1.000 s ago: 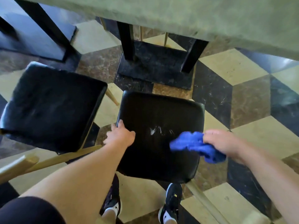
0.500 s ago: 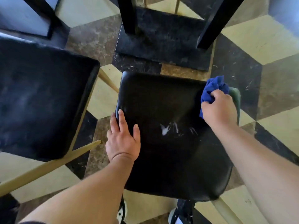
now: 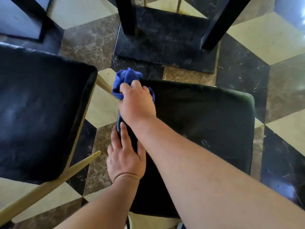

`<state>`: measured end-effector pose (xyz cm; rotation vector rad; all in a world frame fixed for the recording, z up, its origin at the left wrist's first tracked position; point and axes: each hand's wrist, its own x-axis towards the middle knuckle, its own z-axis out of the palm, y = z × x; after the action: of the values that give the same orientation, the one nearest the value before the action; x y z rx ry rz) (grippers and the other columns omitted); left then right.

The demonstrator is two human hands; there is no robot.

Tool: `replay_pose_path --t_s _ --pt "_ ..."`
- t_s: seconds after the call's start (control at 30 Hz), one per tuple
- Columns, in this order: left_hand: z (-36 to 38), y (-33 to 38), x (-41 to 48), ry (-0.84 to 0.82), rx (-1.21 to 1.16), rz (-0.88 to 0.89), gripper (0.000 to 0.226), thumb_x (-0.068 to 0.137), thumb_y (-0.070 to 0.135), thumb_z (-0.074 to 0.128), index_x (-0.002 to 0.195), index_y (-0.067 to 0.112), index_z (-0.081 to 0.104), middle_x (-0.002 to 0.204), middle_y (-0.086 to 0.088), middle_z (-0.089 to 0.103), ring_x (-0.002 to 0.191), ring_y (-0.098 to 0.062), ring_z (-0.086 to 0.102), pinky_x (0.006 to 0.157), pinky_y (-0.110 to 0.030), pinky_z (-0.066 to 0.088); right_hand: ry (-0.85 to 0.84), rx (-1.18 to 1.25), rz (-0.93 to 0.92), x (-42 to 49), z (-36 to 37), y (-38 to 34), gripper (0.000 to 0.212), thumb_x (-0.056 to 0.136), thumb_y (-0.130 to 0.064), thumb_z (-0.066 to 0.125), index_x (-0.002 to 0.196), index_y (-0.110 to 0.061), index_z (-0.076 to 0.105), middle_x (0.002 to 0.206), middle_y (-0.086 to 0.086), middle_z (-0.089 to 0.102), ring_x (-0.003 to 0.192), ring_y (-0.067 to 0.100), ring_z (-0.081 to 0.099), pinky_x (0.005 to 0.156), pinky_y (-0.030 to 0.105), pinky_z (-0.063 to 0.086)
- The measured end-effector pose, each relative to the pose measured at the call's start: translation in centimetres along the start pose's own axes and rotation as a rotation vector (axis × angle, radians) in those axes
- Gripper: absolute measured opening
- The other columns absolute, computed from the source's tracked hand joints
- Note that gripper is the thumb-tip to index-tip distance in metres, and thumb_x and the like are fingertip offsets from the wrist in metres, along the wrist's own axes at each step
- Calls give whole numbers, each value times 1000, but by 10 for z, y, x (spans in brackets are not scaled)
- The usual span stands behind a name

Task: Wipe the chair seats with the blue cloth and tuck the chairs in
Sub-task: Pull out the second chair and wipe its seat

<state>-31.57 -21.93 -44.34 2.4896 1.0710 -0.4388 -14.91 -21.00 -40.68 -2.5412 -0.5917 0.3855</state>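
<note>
Marble floor [image 3: 244, 38] in cream, brown and black diamonds lies under everything; a black table base [image 3: 165, 47] with two dark legs stands at the top. Two black seats are side by side, apart; the second seat [image 3: 41, 113] is on the left with pale wooden legs. On the near seat [image 3: 206, 121], the right hand [image 3: 137, 103] is closed on the bunched blue cloth [image 3: 125, 81] at the far left corner; its arm crosses above the left hand [image 3: 125, 156], which lies flat with fingers spread on the left edge.
</note>
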Motion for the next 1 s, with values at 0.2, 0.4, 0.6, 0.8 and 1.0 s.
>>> replay_pose_path --t_s 0.2,0.4,0.6,0.8,1.0 --pt "4 2 -1 83 -28 11 77 101 65 27 166 32 2 169 -11 22 130 -42 44 93 -56 49 15 -75 -6 -27 -46 82 25 92 -12 62 116 -19 64 116 10 58 105 35 56 76 44 48" --pt "9 -3 -1 147 -36 55 77 101 70 22 161 43 -18 166 -2 20 127 -42 47 92 -56 52 113 -222 343 -76 -125 199 22 87 -16 65 109 -16 68 112 18 60 98 46 61 83 47 52" --pt "10 -3 0 125 -55 16 76 101 69 23 164 37 -1 167 -1 21 126 -41 48 91 -57 52 287 -138 709 -116 -118 204 21 90 -17 63 111 -14 65 105 9 57 92 35 56 74 39 40" --pt "11 -3 0 119 -51 8 76 100 67 26 165 35 1 167 -5 23 126 -42 48 92 -57 50 155 -13 542 -127 -52 99 19 82 -17 67 102 -15 69 101 18 63 88 46 62 74 49 49" --pt "11 -5 1 96 -65 23 80 98 63 34 165 34 0 169 -7 20 131 -43 43 93 -58 48 -166 16 148 -160 -14 47 19 88 -17 63 106 -15 64 105 11 60 92 39 60 76 49 52"
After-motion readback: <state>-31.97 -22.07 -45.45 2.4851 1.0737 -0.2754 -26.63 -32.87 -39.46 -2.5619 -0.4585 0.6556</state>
